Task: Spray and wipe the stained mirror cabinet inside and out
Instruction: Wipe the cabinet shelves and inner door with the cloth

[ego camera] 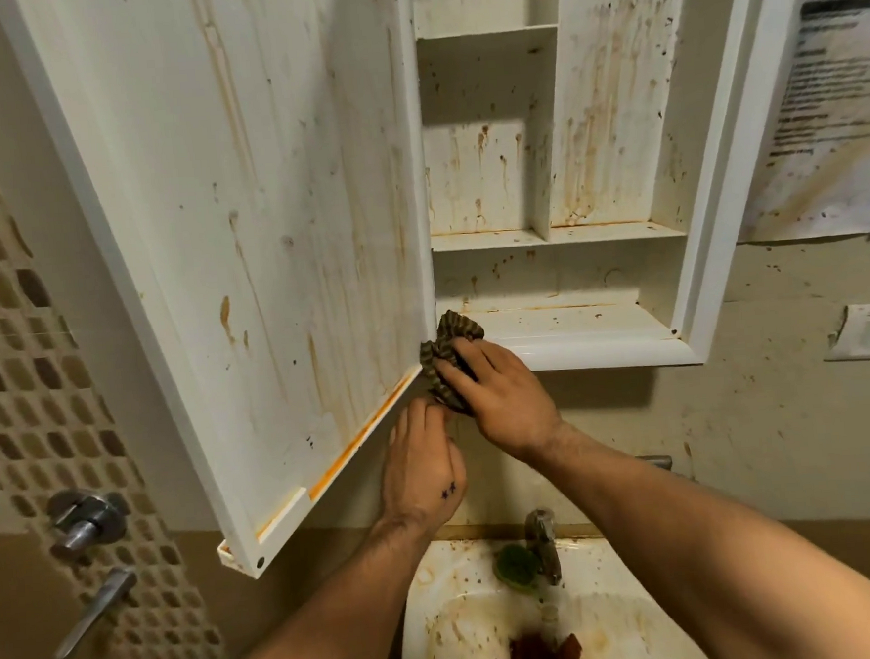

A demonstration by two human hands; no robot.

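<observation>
The white mirror cabinet (685,260) hangs open on the wall, its shelves streaked with brown drips. Its door (241,240) swings out to the left, the inner face stained with orange runs and an orange line along the bottom lip. My right hand (499,397) presses a dark striped cloth (449,346) against the cabinet's lower left corner, by the door's hinge edge. My left hand (424,469) is just below, fingers reaching up to the cloth's lower end under the door's bottom edge; its grip is partly hidden.
A stained white sink (442,612) with a metal tap (543,543) and a green scrubber (516,565) sits below. Wall taps (83,518) stick out at the left near a mosaic tile strip. Papers (829,111) hang on the wall to the right.
</observation>
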